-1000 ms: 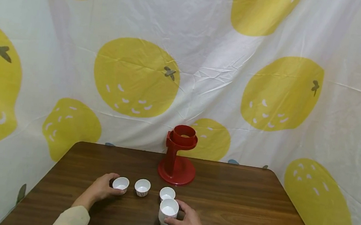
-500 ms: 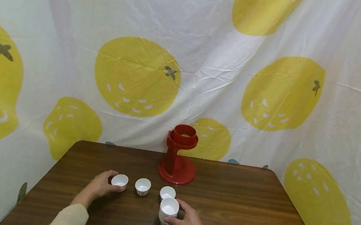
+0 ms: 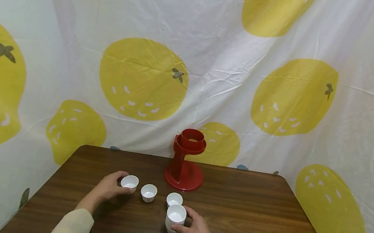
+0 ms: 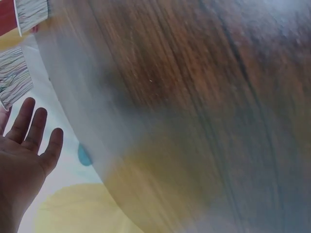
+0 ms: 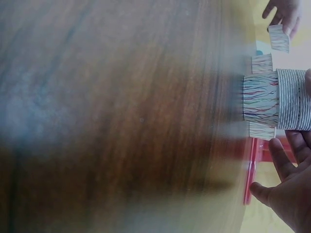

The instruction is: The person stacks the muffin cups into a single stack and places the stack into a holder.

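Note:
My left hand grips a small white paper cup at the left of a row on the brown table. In the left wrist view its fingers lie beside the striped cup. A second cup and a third cup stand to its right. My right hand holds a stack of cups upright on the table, just in front of the third cup. In the right wrist view the stack of cups lies between thumb and fingers.
A red stand with a ring on top stands at the table's back middle, behind the cups. A white cloth with yellow fruit prints hangs close behind and beside the table. The rounded right corner of the table is in view.
My left hand has carried its cup a little farther away and to the right, towards the red stand. The right hand and the stack have stayed put.

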Demonstrator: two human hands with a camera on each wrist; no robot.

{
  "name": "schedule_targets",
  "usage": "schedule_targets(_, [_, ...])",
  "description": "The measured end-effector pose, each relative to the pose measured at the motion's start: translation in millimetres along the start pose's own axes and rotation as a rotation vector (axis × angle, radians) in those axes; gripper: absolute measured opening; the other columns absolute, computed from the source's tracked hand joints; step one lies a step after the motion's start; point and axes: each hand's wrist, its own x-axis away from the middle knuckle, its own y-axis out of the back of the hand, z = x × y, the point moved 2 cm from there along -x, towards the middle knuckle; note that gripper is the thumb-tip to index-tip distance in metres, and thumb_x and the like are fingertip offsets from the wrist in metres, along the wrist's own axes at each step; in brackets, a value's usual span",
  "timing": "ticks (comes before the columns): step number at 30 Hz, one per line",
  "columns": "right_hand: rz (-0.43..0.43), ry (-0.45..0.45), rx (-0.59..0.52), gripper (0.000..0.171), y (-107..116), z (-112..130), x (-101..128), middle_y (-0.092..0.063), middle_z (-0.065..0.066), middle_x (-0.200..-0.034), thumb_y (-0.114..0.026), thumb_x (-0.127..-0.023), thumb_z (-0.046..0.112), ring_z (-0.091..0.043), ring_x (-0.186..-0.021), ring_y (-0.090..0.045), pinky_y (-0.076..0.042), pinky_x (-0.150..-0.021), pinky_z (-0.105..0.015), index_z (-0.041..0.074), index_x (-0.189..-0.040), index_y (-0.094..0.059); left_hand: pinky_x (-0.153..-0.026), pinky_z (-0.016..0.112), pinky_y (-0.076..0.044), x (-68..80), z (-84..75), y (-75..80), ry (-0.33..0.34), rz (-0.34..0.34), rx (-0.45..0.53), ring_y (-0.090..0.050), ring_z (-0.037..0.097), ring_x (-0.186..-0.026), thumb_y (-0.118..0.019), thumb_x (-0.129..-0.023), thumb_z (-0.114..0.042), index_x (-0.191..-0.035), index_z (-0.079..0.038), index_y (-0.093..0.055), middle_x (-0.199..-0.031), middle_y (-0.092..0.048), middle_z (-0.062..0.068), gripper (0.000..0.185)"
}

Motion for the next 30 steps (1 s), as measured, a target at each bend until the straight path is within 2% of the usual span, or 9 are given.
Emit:
schedule_targets(13, [-0.006, -0.006, 0.002, 0.066, -0.4, -0.5, 0.3, -0.067, -0.005, -0.118, -0.085, -0.078, 0.033, -0.031, -0.117, -0.056, -0.041, -0.099, -0.056, 0.002, -0.13, -0.06, -0.097, 0.053, -0.043, -1.0, -21.7, -3.4, -0.029, 0.003, 0.028, -0.057, 0.034, -0.112, -0.087, -0.075, -0.031, -0.13, 0.001, -0.057, -0.123, -0.062, 0.018, 0.071])
schedule_targets(18, [0.005, -0.02, -0.009, 0.067, -0.7, 0.2, 0.4, -0.066, -0.007, -0.12, -0.085, -0.078, 0.032, -0.034, -0.119, -0.055, -0.039, -0.1, -0.058, 0.0, -0.131, -0.059, -0.097, 0.052, -0.044, -2.1, -29.7, -4.3, -0.084, 0.002, 0.019, -0.058, 0.034, -0.112, -0.087, -0.075, -0.029, -0.129, 0.001, -0.058, -0.122, -0.063, 0.018, 0.068])
schedule_targets(30, [0.01, -0.02, -0.012, 0.066, -0.8, -0.3, -0.1, -0.066, -0.008, -0.12, -0.084, -0.079, 0.032, -0.034, -0.119, -0.055, -0.039, -0.1, -0.059, 0.0, -0.131, -0.059, -0.088, 0.042, -0.047, -1.3, -51.0, -6.9, -0.211, 0.018, 0.031, -0.06, 0.023, -0.098, -0.088, -0.074, -0.03, -0.123, -0.001, -0.062, -0.104, -0.067, 0.005, 0.063])
